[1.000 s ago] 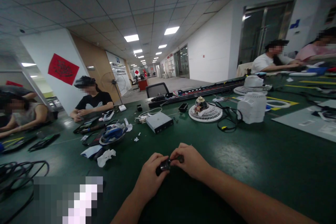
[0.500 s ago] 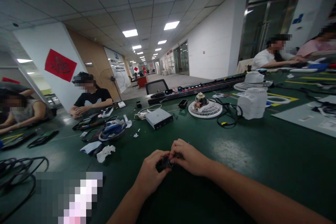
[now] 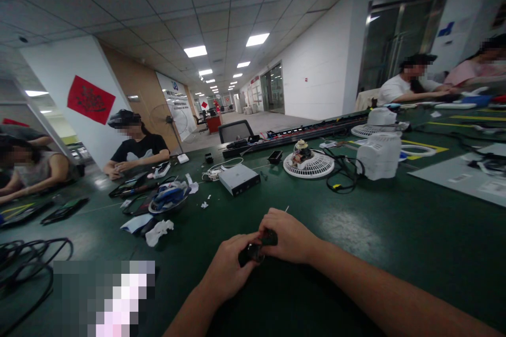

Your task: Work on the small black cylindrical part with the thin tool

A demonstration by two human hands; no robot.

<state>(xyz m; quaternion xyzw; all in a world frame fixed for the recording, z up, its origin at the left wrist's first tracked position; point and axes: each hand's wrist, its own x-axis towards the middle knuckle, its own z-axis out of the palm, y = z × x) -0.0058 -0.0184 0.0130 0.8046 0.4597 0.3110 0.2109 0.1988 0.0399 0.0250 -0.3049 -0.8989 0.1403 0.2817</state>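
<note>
Above the near part of the green table (image 3: 197, 253), my two hands meet around a small dark cylindrical piece (image 3: 255, 253). My left hand (image 3: 229, 260) is closed, its thumb and fingers wrapped round the piece from the left. At the piece's right side, my right hand (image 3: 290, 237) is closed with thumb and fingertips pressed against it. A thin pale tip (image 3: 287, 208) sticks up behind the right hand's knuckles; what it belongs to is hidden. The piece's exact kind is too dark to make out.
Beyond my hands lie a grey disc drive (image 3: 239, 178), a small black box (image 3: 275, 156), a white fan grille with a motor (image 3: 308, 163) and a white housing (image 3: 378, 155). To the left are crumpled tissue (image 3: 158, 231) and black cables (image 3: 31, 260). Several people sit around the table.
My right hand's fingers have turned slightly about the dark piece, and the pale tip behind them shows more. My left hand has shifted little; the table things stay put.
</note>
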